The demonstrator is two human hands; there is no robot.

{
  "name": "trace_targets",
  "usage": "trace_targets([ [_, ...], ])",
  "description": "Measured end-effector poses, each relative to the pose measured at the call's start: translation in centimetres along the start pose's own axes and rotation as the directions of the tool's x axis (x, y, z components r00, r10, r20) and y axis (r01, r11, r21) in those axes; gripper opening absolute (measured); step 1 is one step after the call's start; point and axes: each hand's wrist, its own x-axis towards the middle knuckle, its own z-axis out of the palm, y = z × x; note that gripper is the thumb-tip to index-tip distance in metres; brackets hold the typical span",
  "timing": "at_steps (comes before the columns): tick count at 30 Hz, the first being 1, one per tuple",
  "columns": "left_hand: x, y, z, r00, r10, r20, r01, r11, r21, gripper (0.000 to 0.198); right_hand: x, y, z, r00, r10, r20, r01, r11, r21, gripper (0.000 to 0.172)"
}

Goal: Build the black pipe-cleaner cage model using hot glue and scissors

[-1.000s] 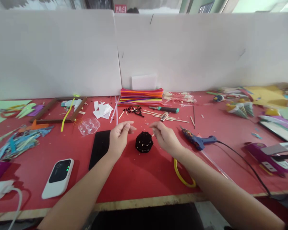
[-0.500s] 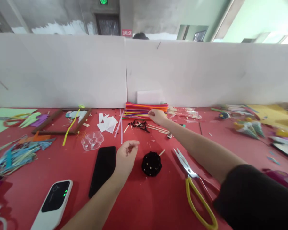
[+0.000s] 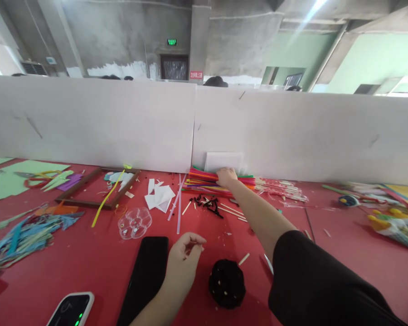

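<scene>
My right hand (image 3: 227, 177) reaches to the back of the table, fingers bent down onto a stack of colourful pipe cleaners (image 3: 204, 182); the fingertips are hidden among them. Nearer to me, my left hand (image 3: 186, 258) hovers beside the phone, thumb and fingers curled together in a pinch. Whatever may be between them is too small to make out. A black fuzzy ball with pale specks (image 3: 227, 284) rests on the red table to the right of my left hand. Beside it lies a short wooden stick (image 3: 244, 259).
A black phone (image 3: 146, 271) and a white device (image 3: 71, 310) lie at the front left. Scissor blades (image 3: 268, 264) show partly under my right sleeve. Black scraps (image 3: 211, 206), white paper pieces (image 3: 160, 198), a clear plastic tray (image 3: 135, 223) and a brown frame (image 3: 98, 190) are farther back. A white partition (image 3: 122, 127) stands behind.
My right hand has moved from above the front of the pipe cleaners onto the back of the stack. The view has tilted up. My left hand keeps its pinch near the phone.
</scene>
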Motion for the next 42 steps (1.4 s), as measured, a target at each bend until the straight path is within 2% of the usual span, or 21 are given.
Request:
trace_targets([
  [4, 0.1, -0.5, -0.1, 1.000, -0.001, 0.015, 0.001, 1.000, 0.001, 0.018, 0.6, 1.1, -1.8, 0.993, -0.058, 0.098, 0.052, 0.997, 0.059, 0.040],
  [11, 0.1, -0.9, -0.7, 0.998, 0.012, 0.056, -0.014, 0.999, 0.029, 0.015, 0.3, 3.5, -7.1, 0.943, -0.281, 0.178, 0.225, 0.932, 0.284, 0.042],
  [12, 0.1, -0.9, -0.8, 0.998, 0.014, 0.055, -0.016, 0.999, 0.032, 0.015, 0.2, 3.6, -7.8, 0.934, -0.303, 0.187, 0.238, 0.921, 0.307, 0.047],
  [16, 0.2, -0.9, -0.8, 0.998, 0.017, 0.053, -0.019, 0.999, 0.039, 0.015, -0.4, 3.5, -9.4, 0.900, -0.385, 0.204, 0.286, 0.876, 0.388, 0.085],
  [19, 0.2, -0.9, -0.7, 0.998, 0.022, 0.055, -0.024, 0.999, 0.045, 0.015, -0.6, 3.1, -9.4, 0.886, -0.416, 0.206, 0.305, 0.856, 0.417, 0.091],
  [26, 0.1, -0.7, -0.8, 0.998, 0.008, 0.060, -0.010, 0.999, 0.045, 0.014, 0.3, 2.5, -8.5, 0.901, -0.377, 0.213, 0.295, 0.895, 0.335, 0.085],
  [28, 0.1, -0.7, -0.8, 0.998, 0.005, 0.062, -0.007, 0.999, 0.044, 0.014, 0.7, 2.6, -8.5, 0.908, -0.367, 0.201, 0.302, 0.908, 0.291, 0.079],
  [31, 0.0, -0.7, -0.8, 0.998, -0.001, 0.064, -0.003, 0.999, 0.052, 0.014, 1.3, 2.9, -8.3, 0.918, -0.349, 0.190, 0.309, 0.927, 0.215, 0.051],
  [33, 0.0, -0.7, -0.8, 0.998, 0.000, 0.069, -0.003, 0.999, 0.050, 0.013, 1.6, 3.2, -8.1, 0.923, -0.330, 0.199, 0.304, 0.940, 0.154, 0.041],
  [38, 0.1, -0.9, -0.9, 0.997, -0.002, 0.082, -0.003, 0.998, 0.060, 0.016, 1.3, 2.4, -6.8, 0.947, -0.277, 0.160, 0.282, 0.959, -0.010, 0.039],
  [40, 0.1, -0.9, -0.9, 0.996, -0.011, 0.088, 0.005, 0.998, 0.066, 0.019, 0.6, 1.2, -5.9, 0.938, -0.306, 0.162, 0.316, 0.948, -0.039, 0.039],
  [42, 0.1, -0.8, -0.9, 0.996, -0.019, 0.085, 0.014, 0.998, 0.068, 0.021, -0.3, -0.2, -4.7, 0.909, -0.362, 0.209, 0.378, 0.925, -0.044, 0.039],
])
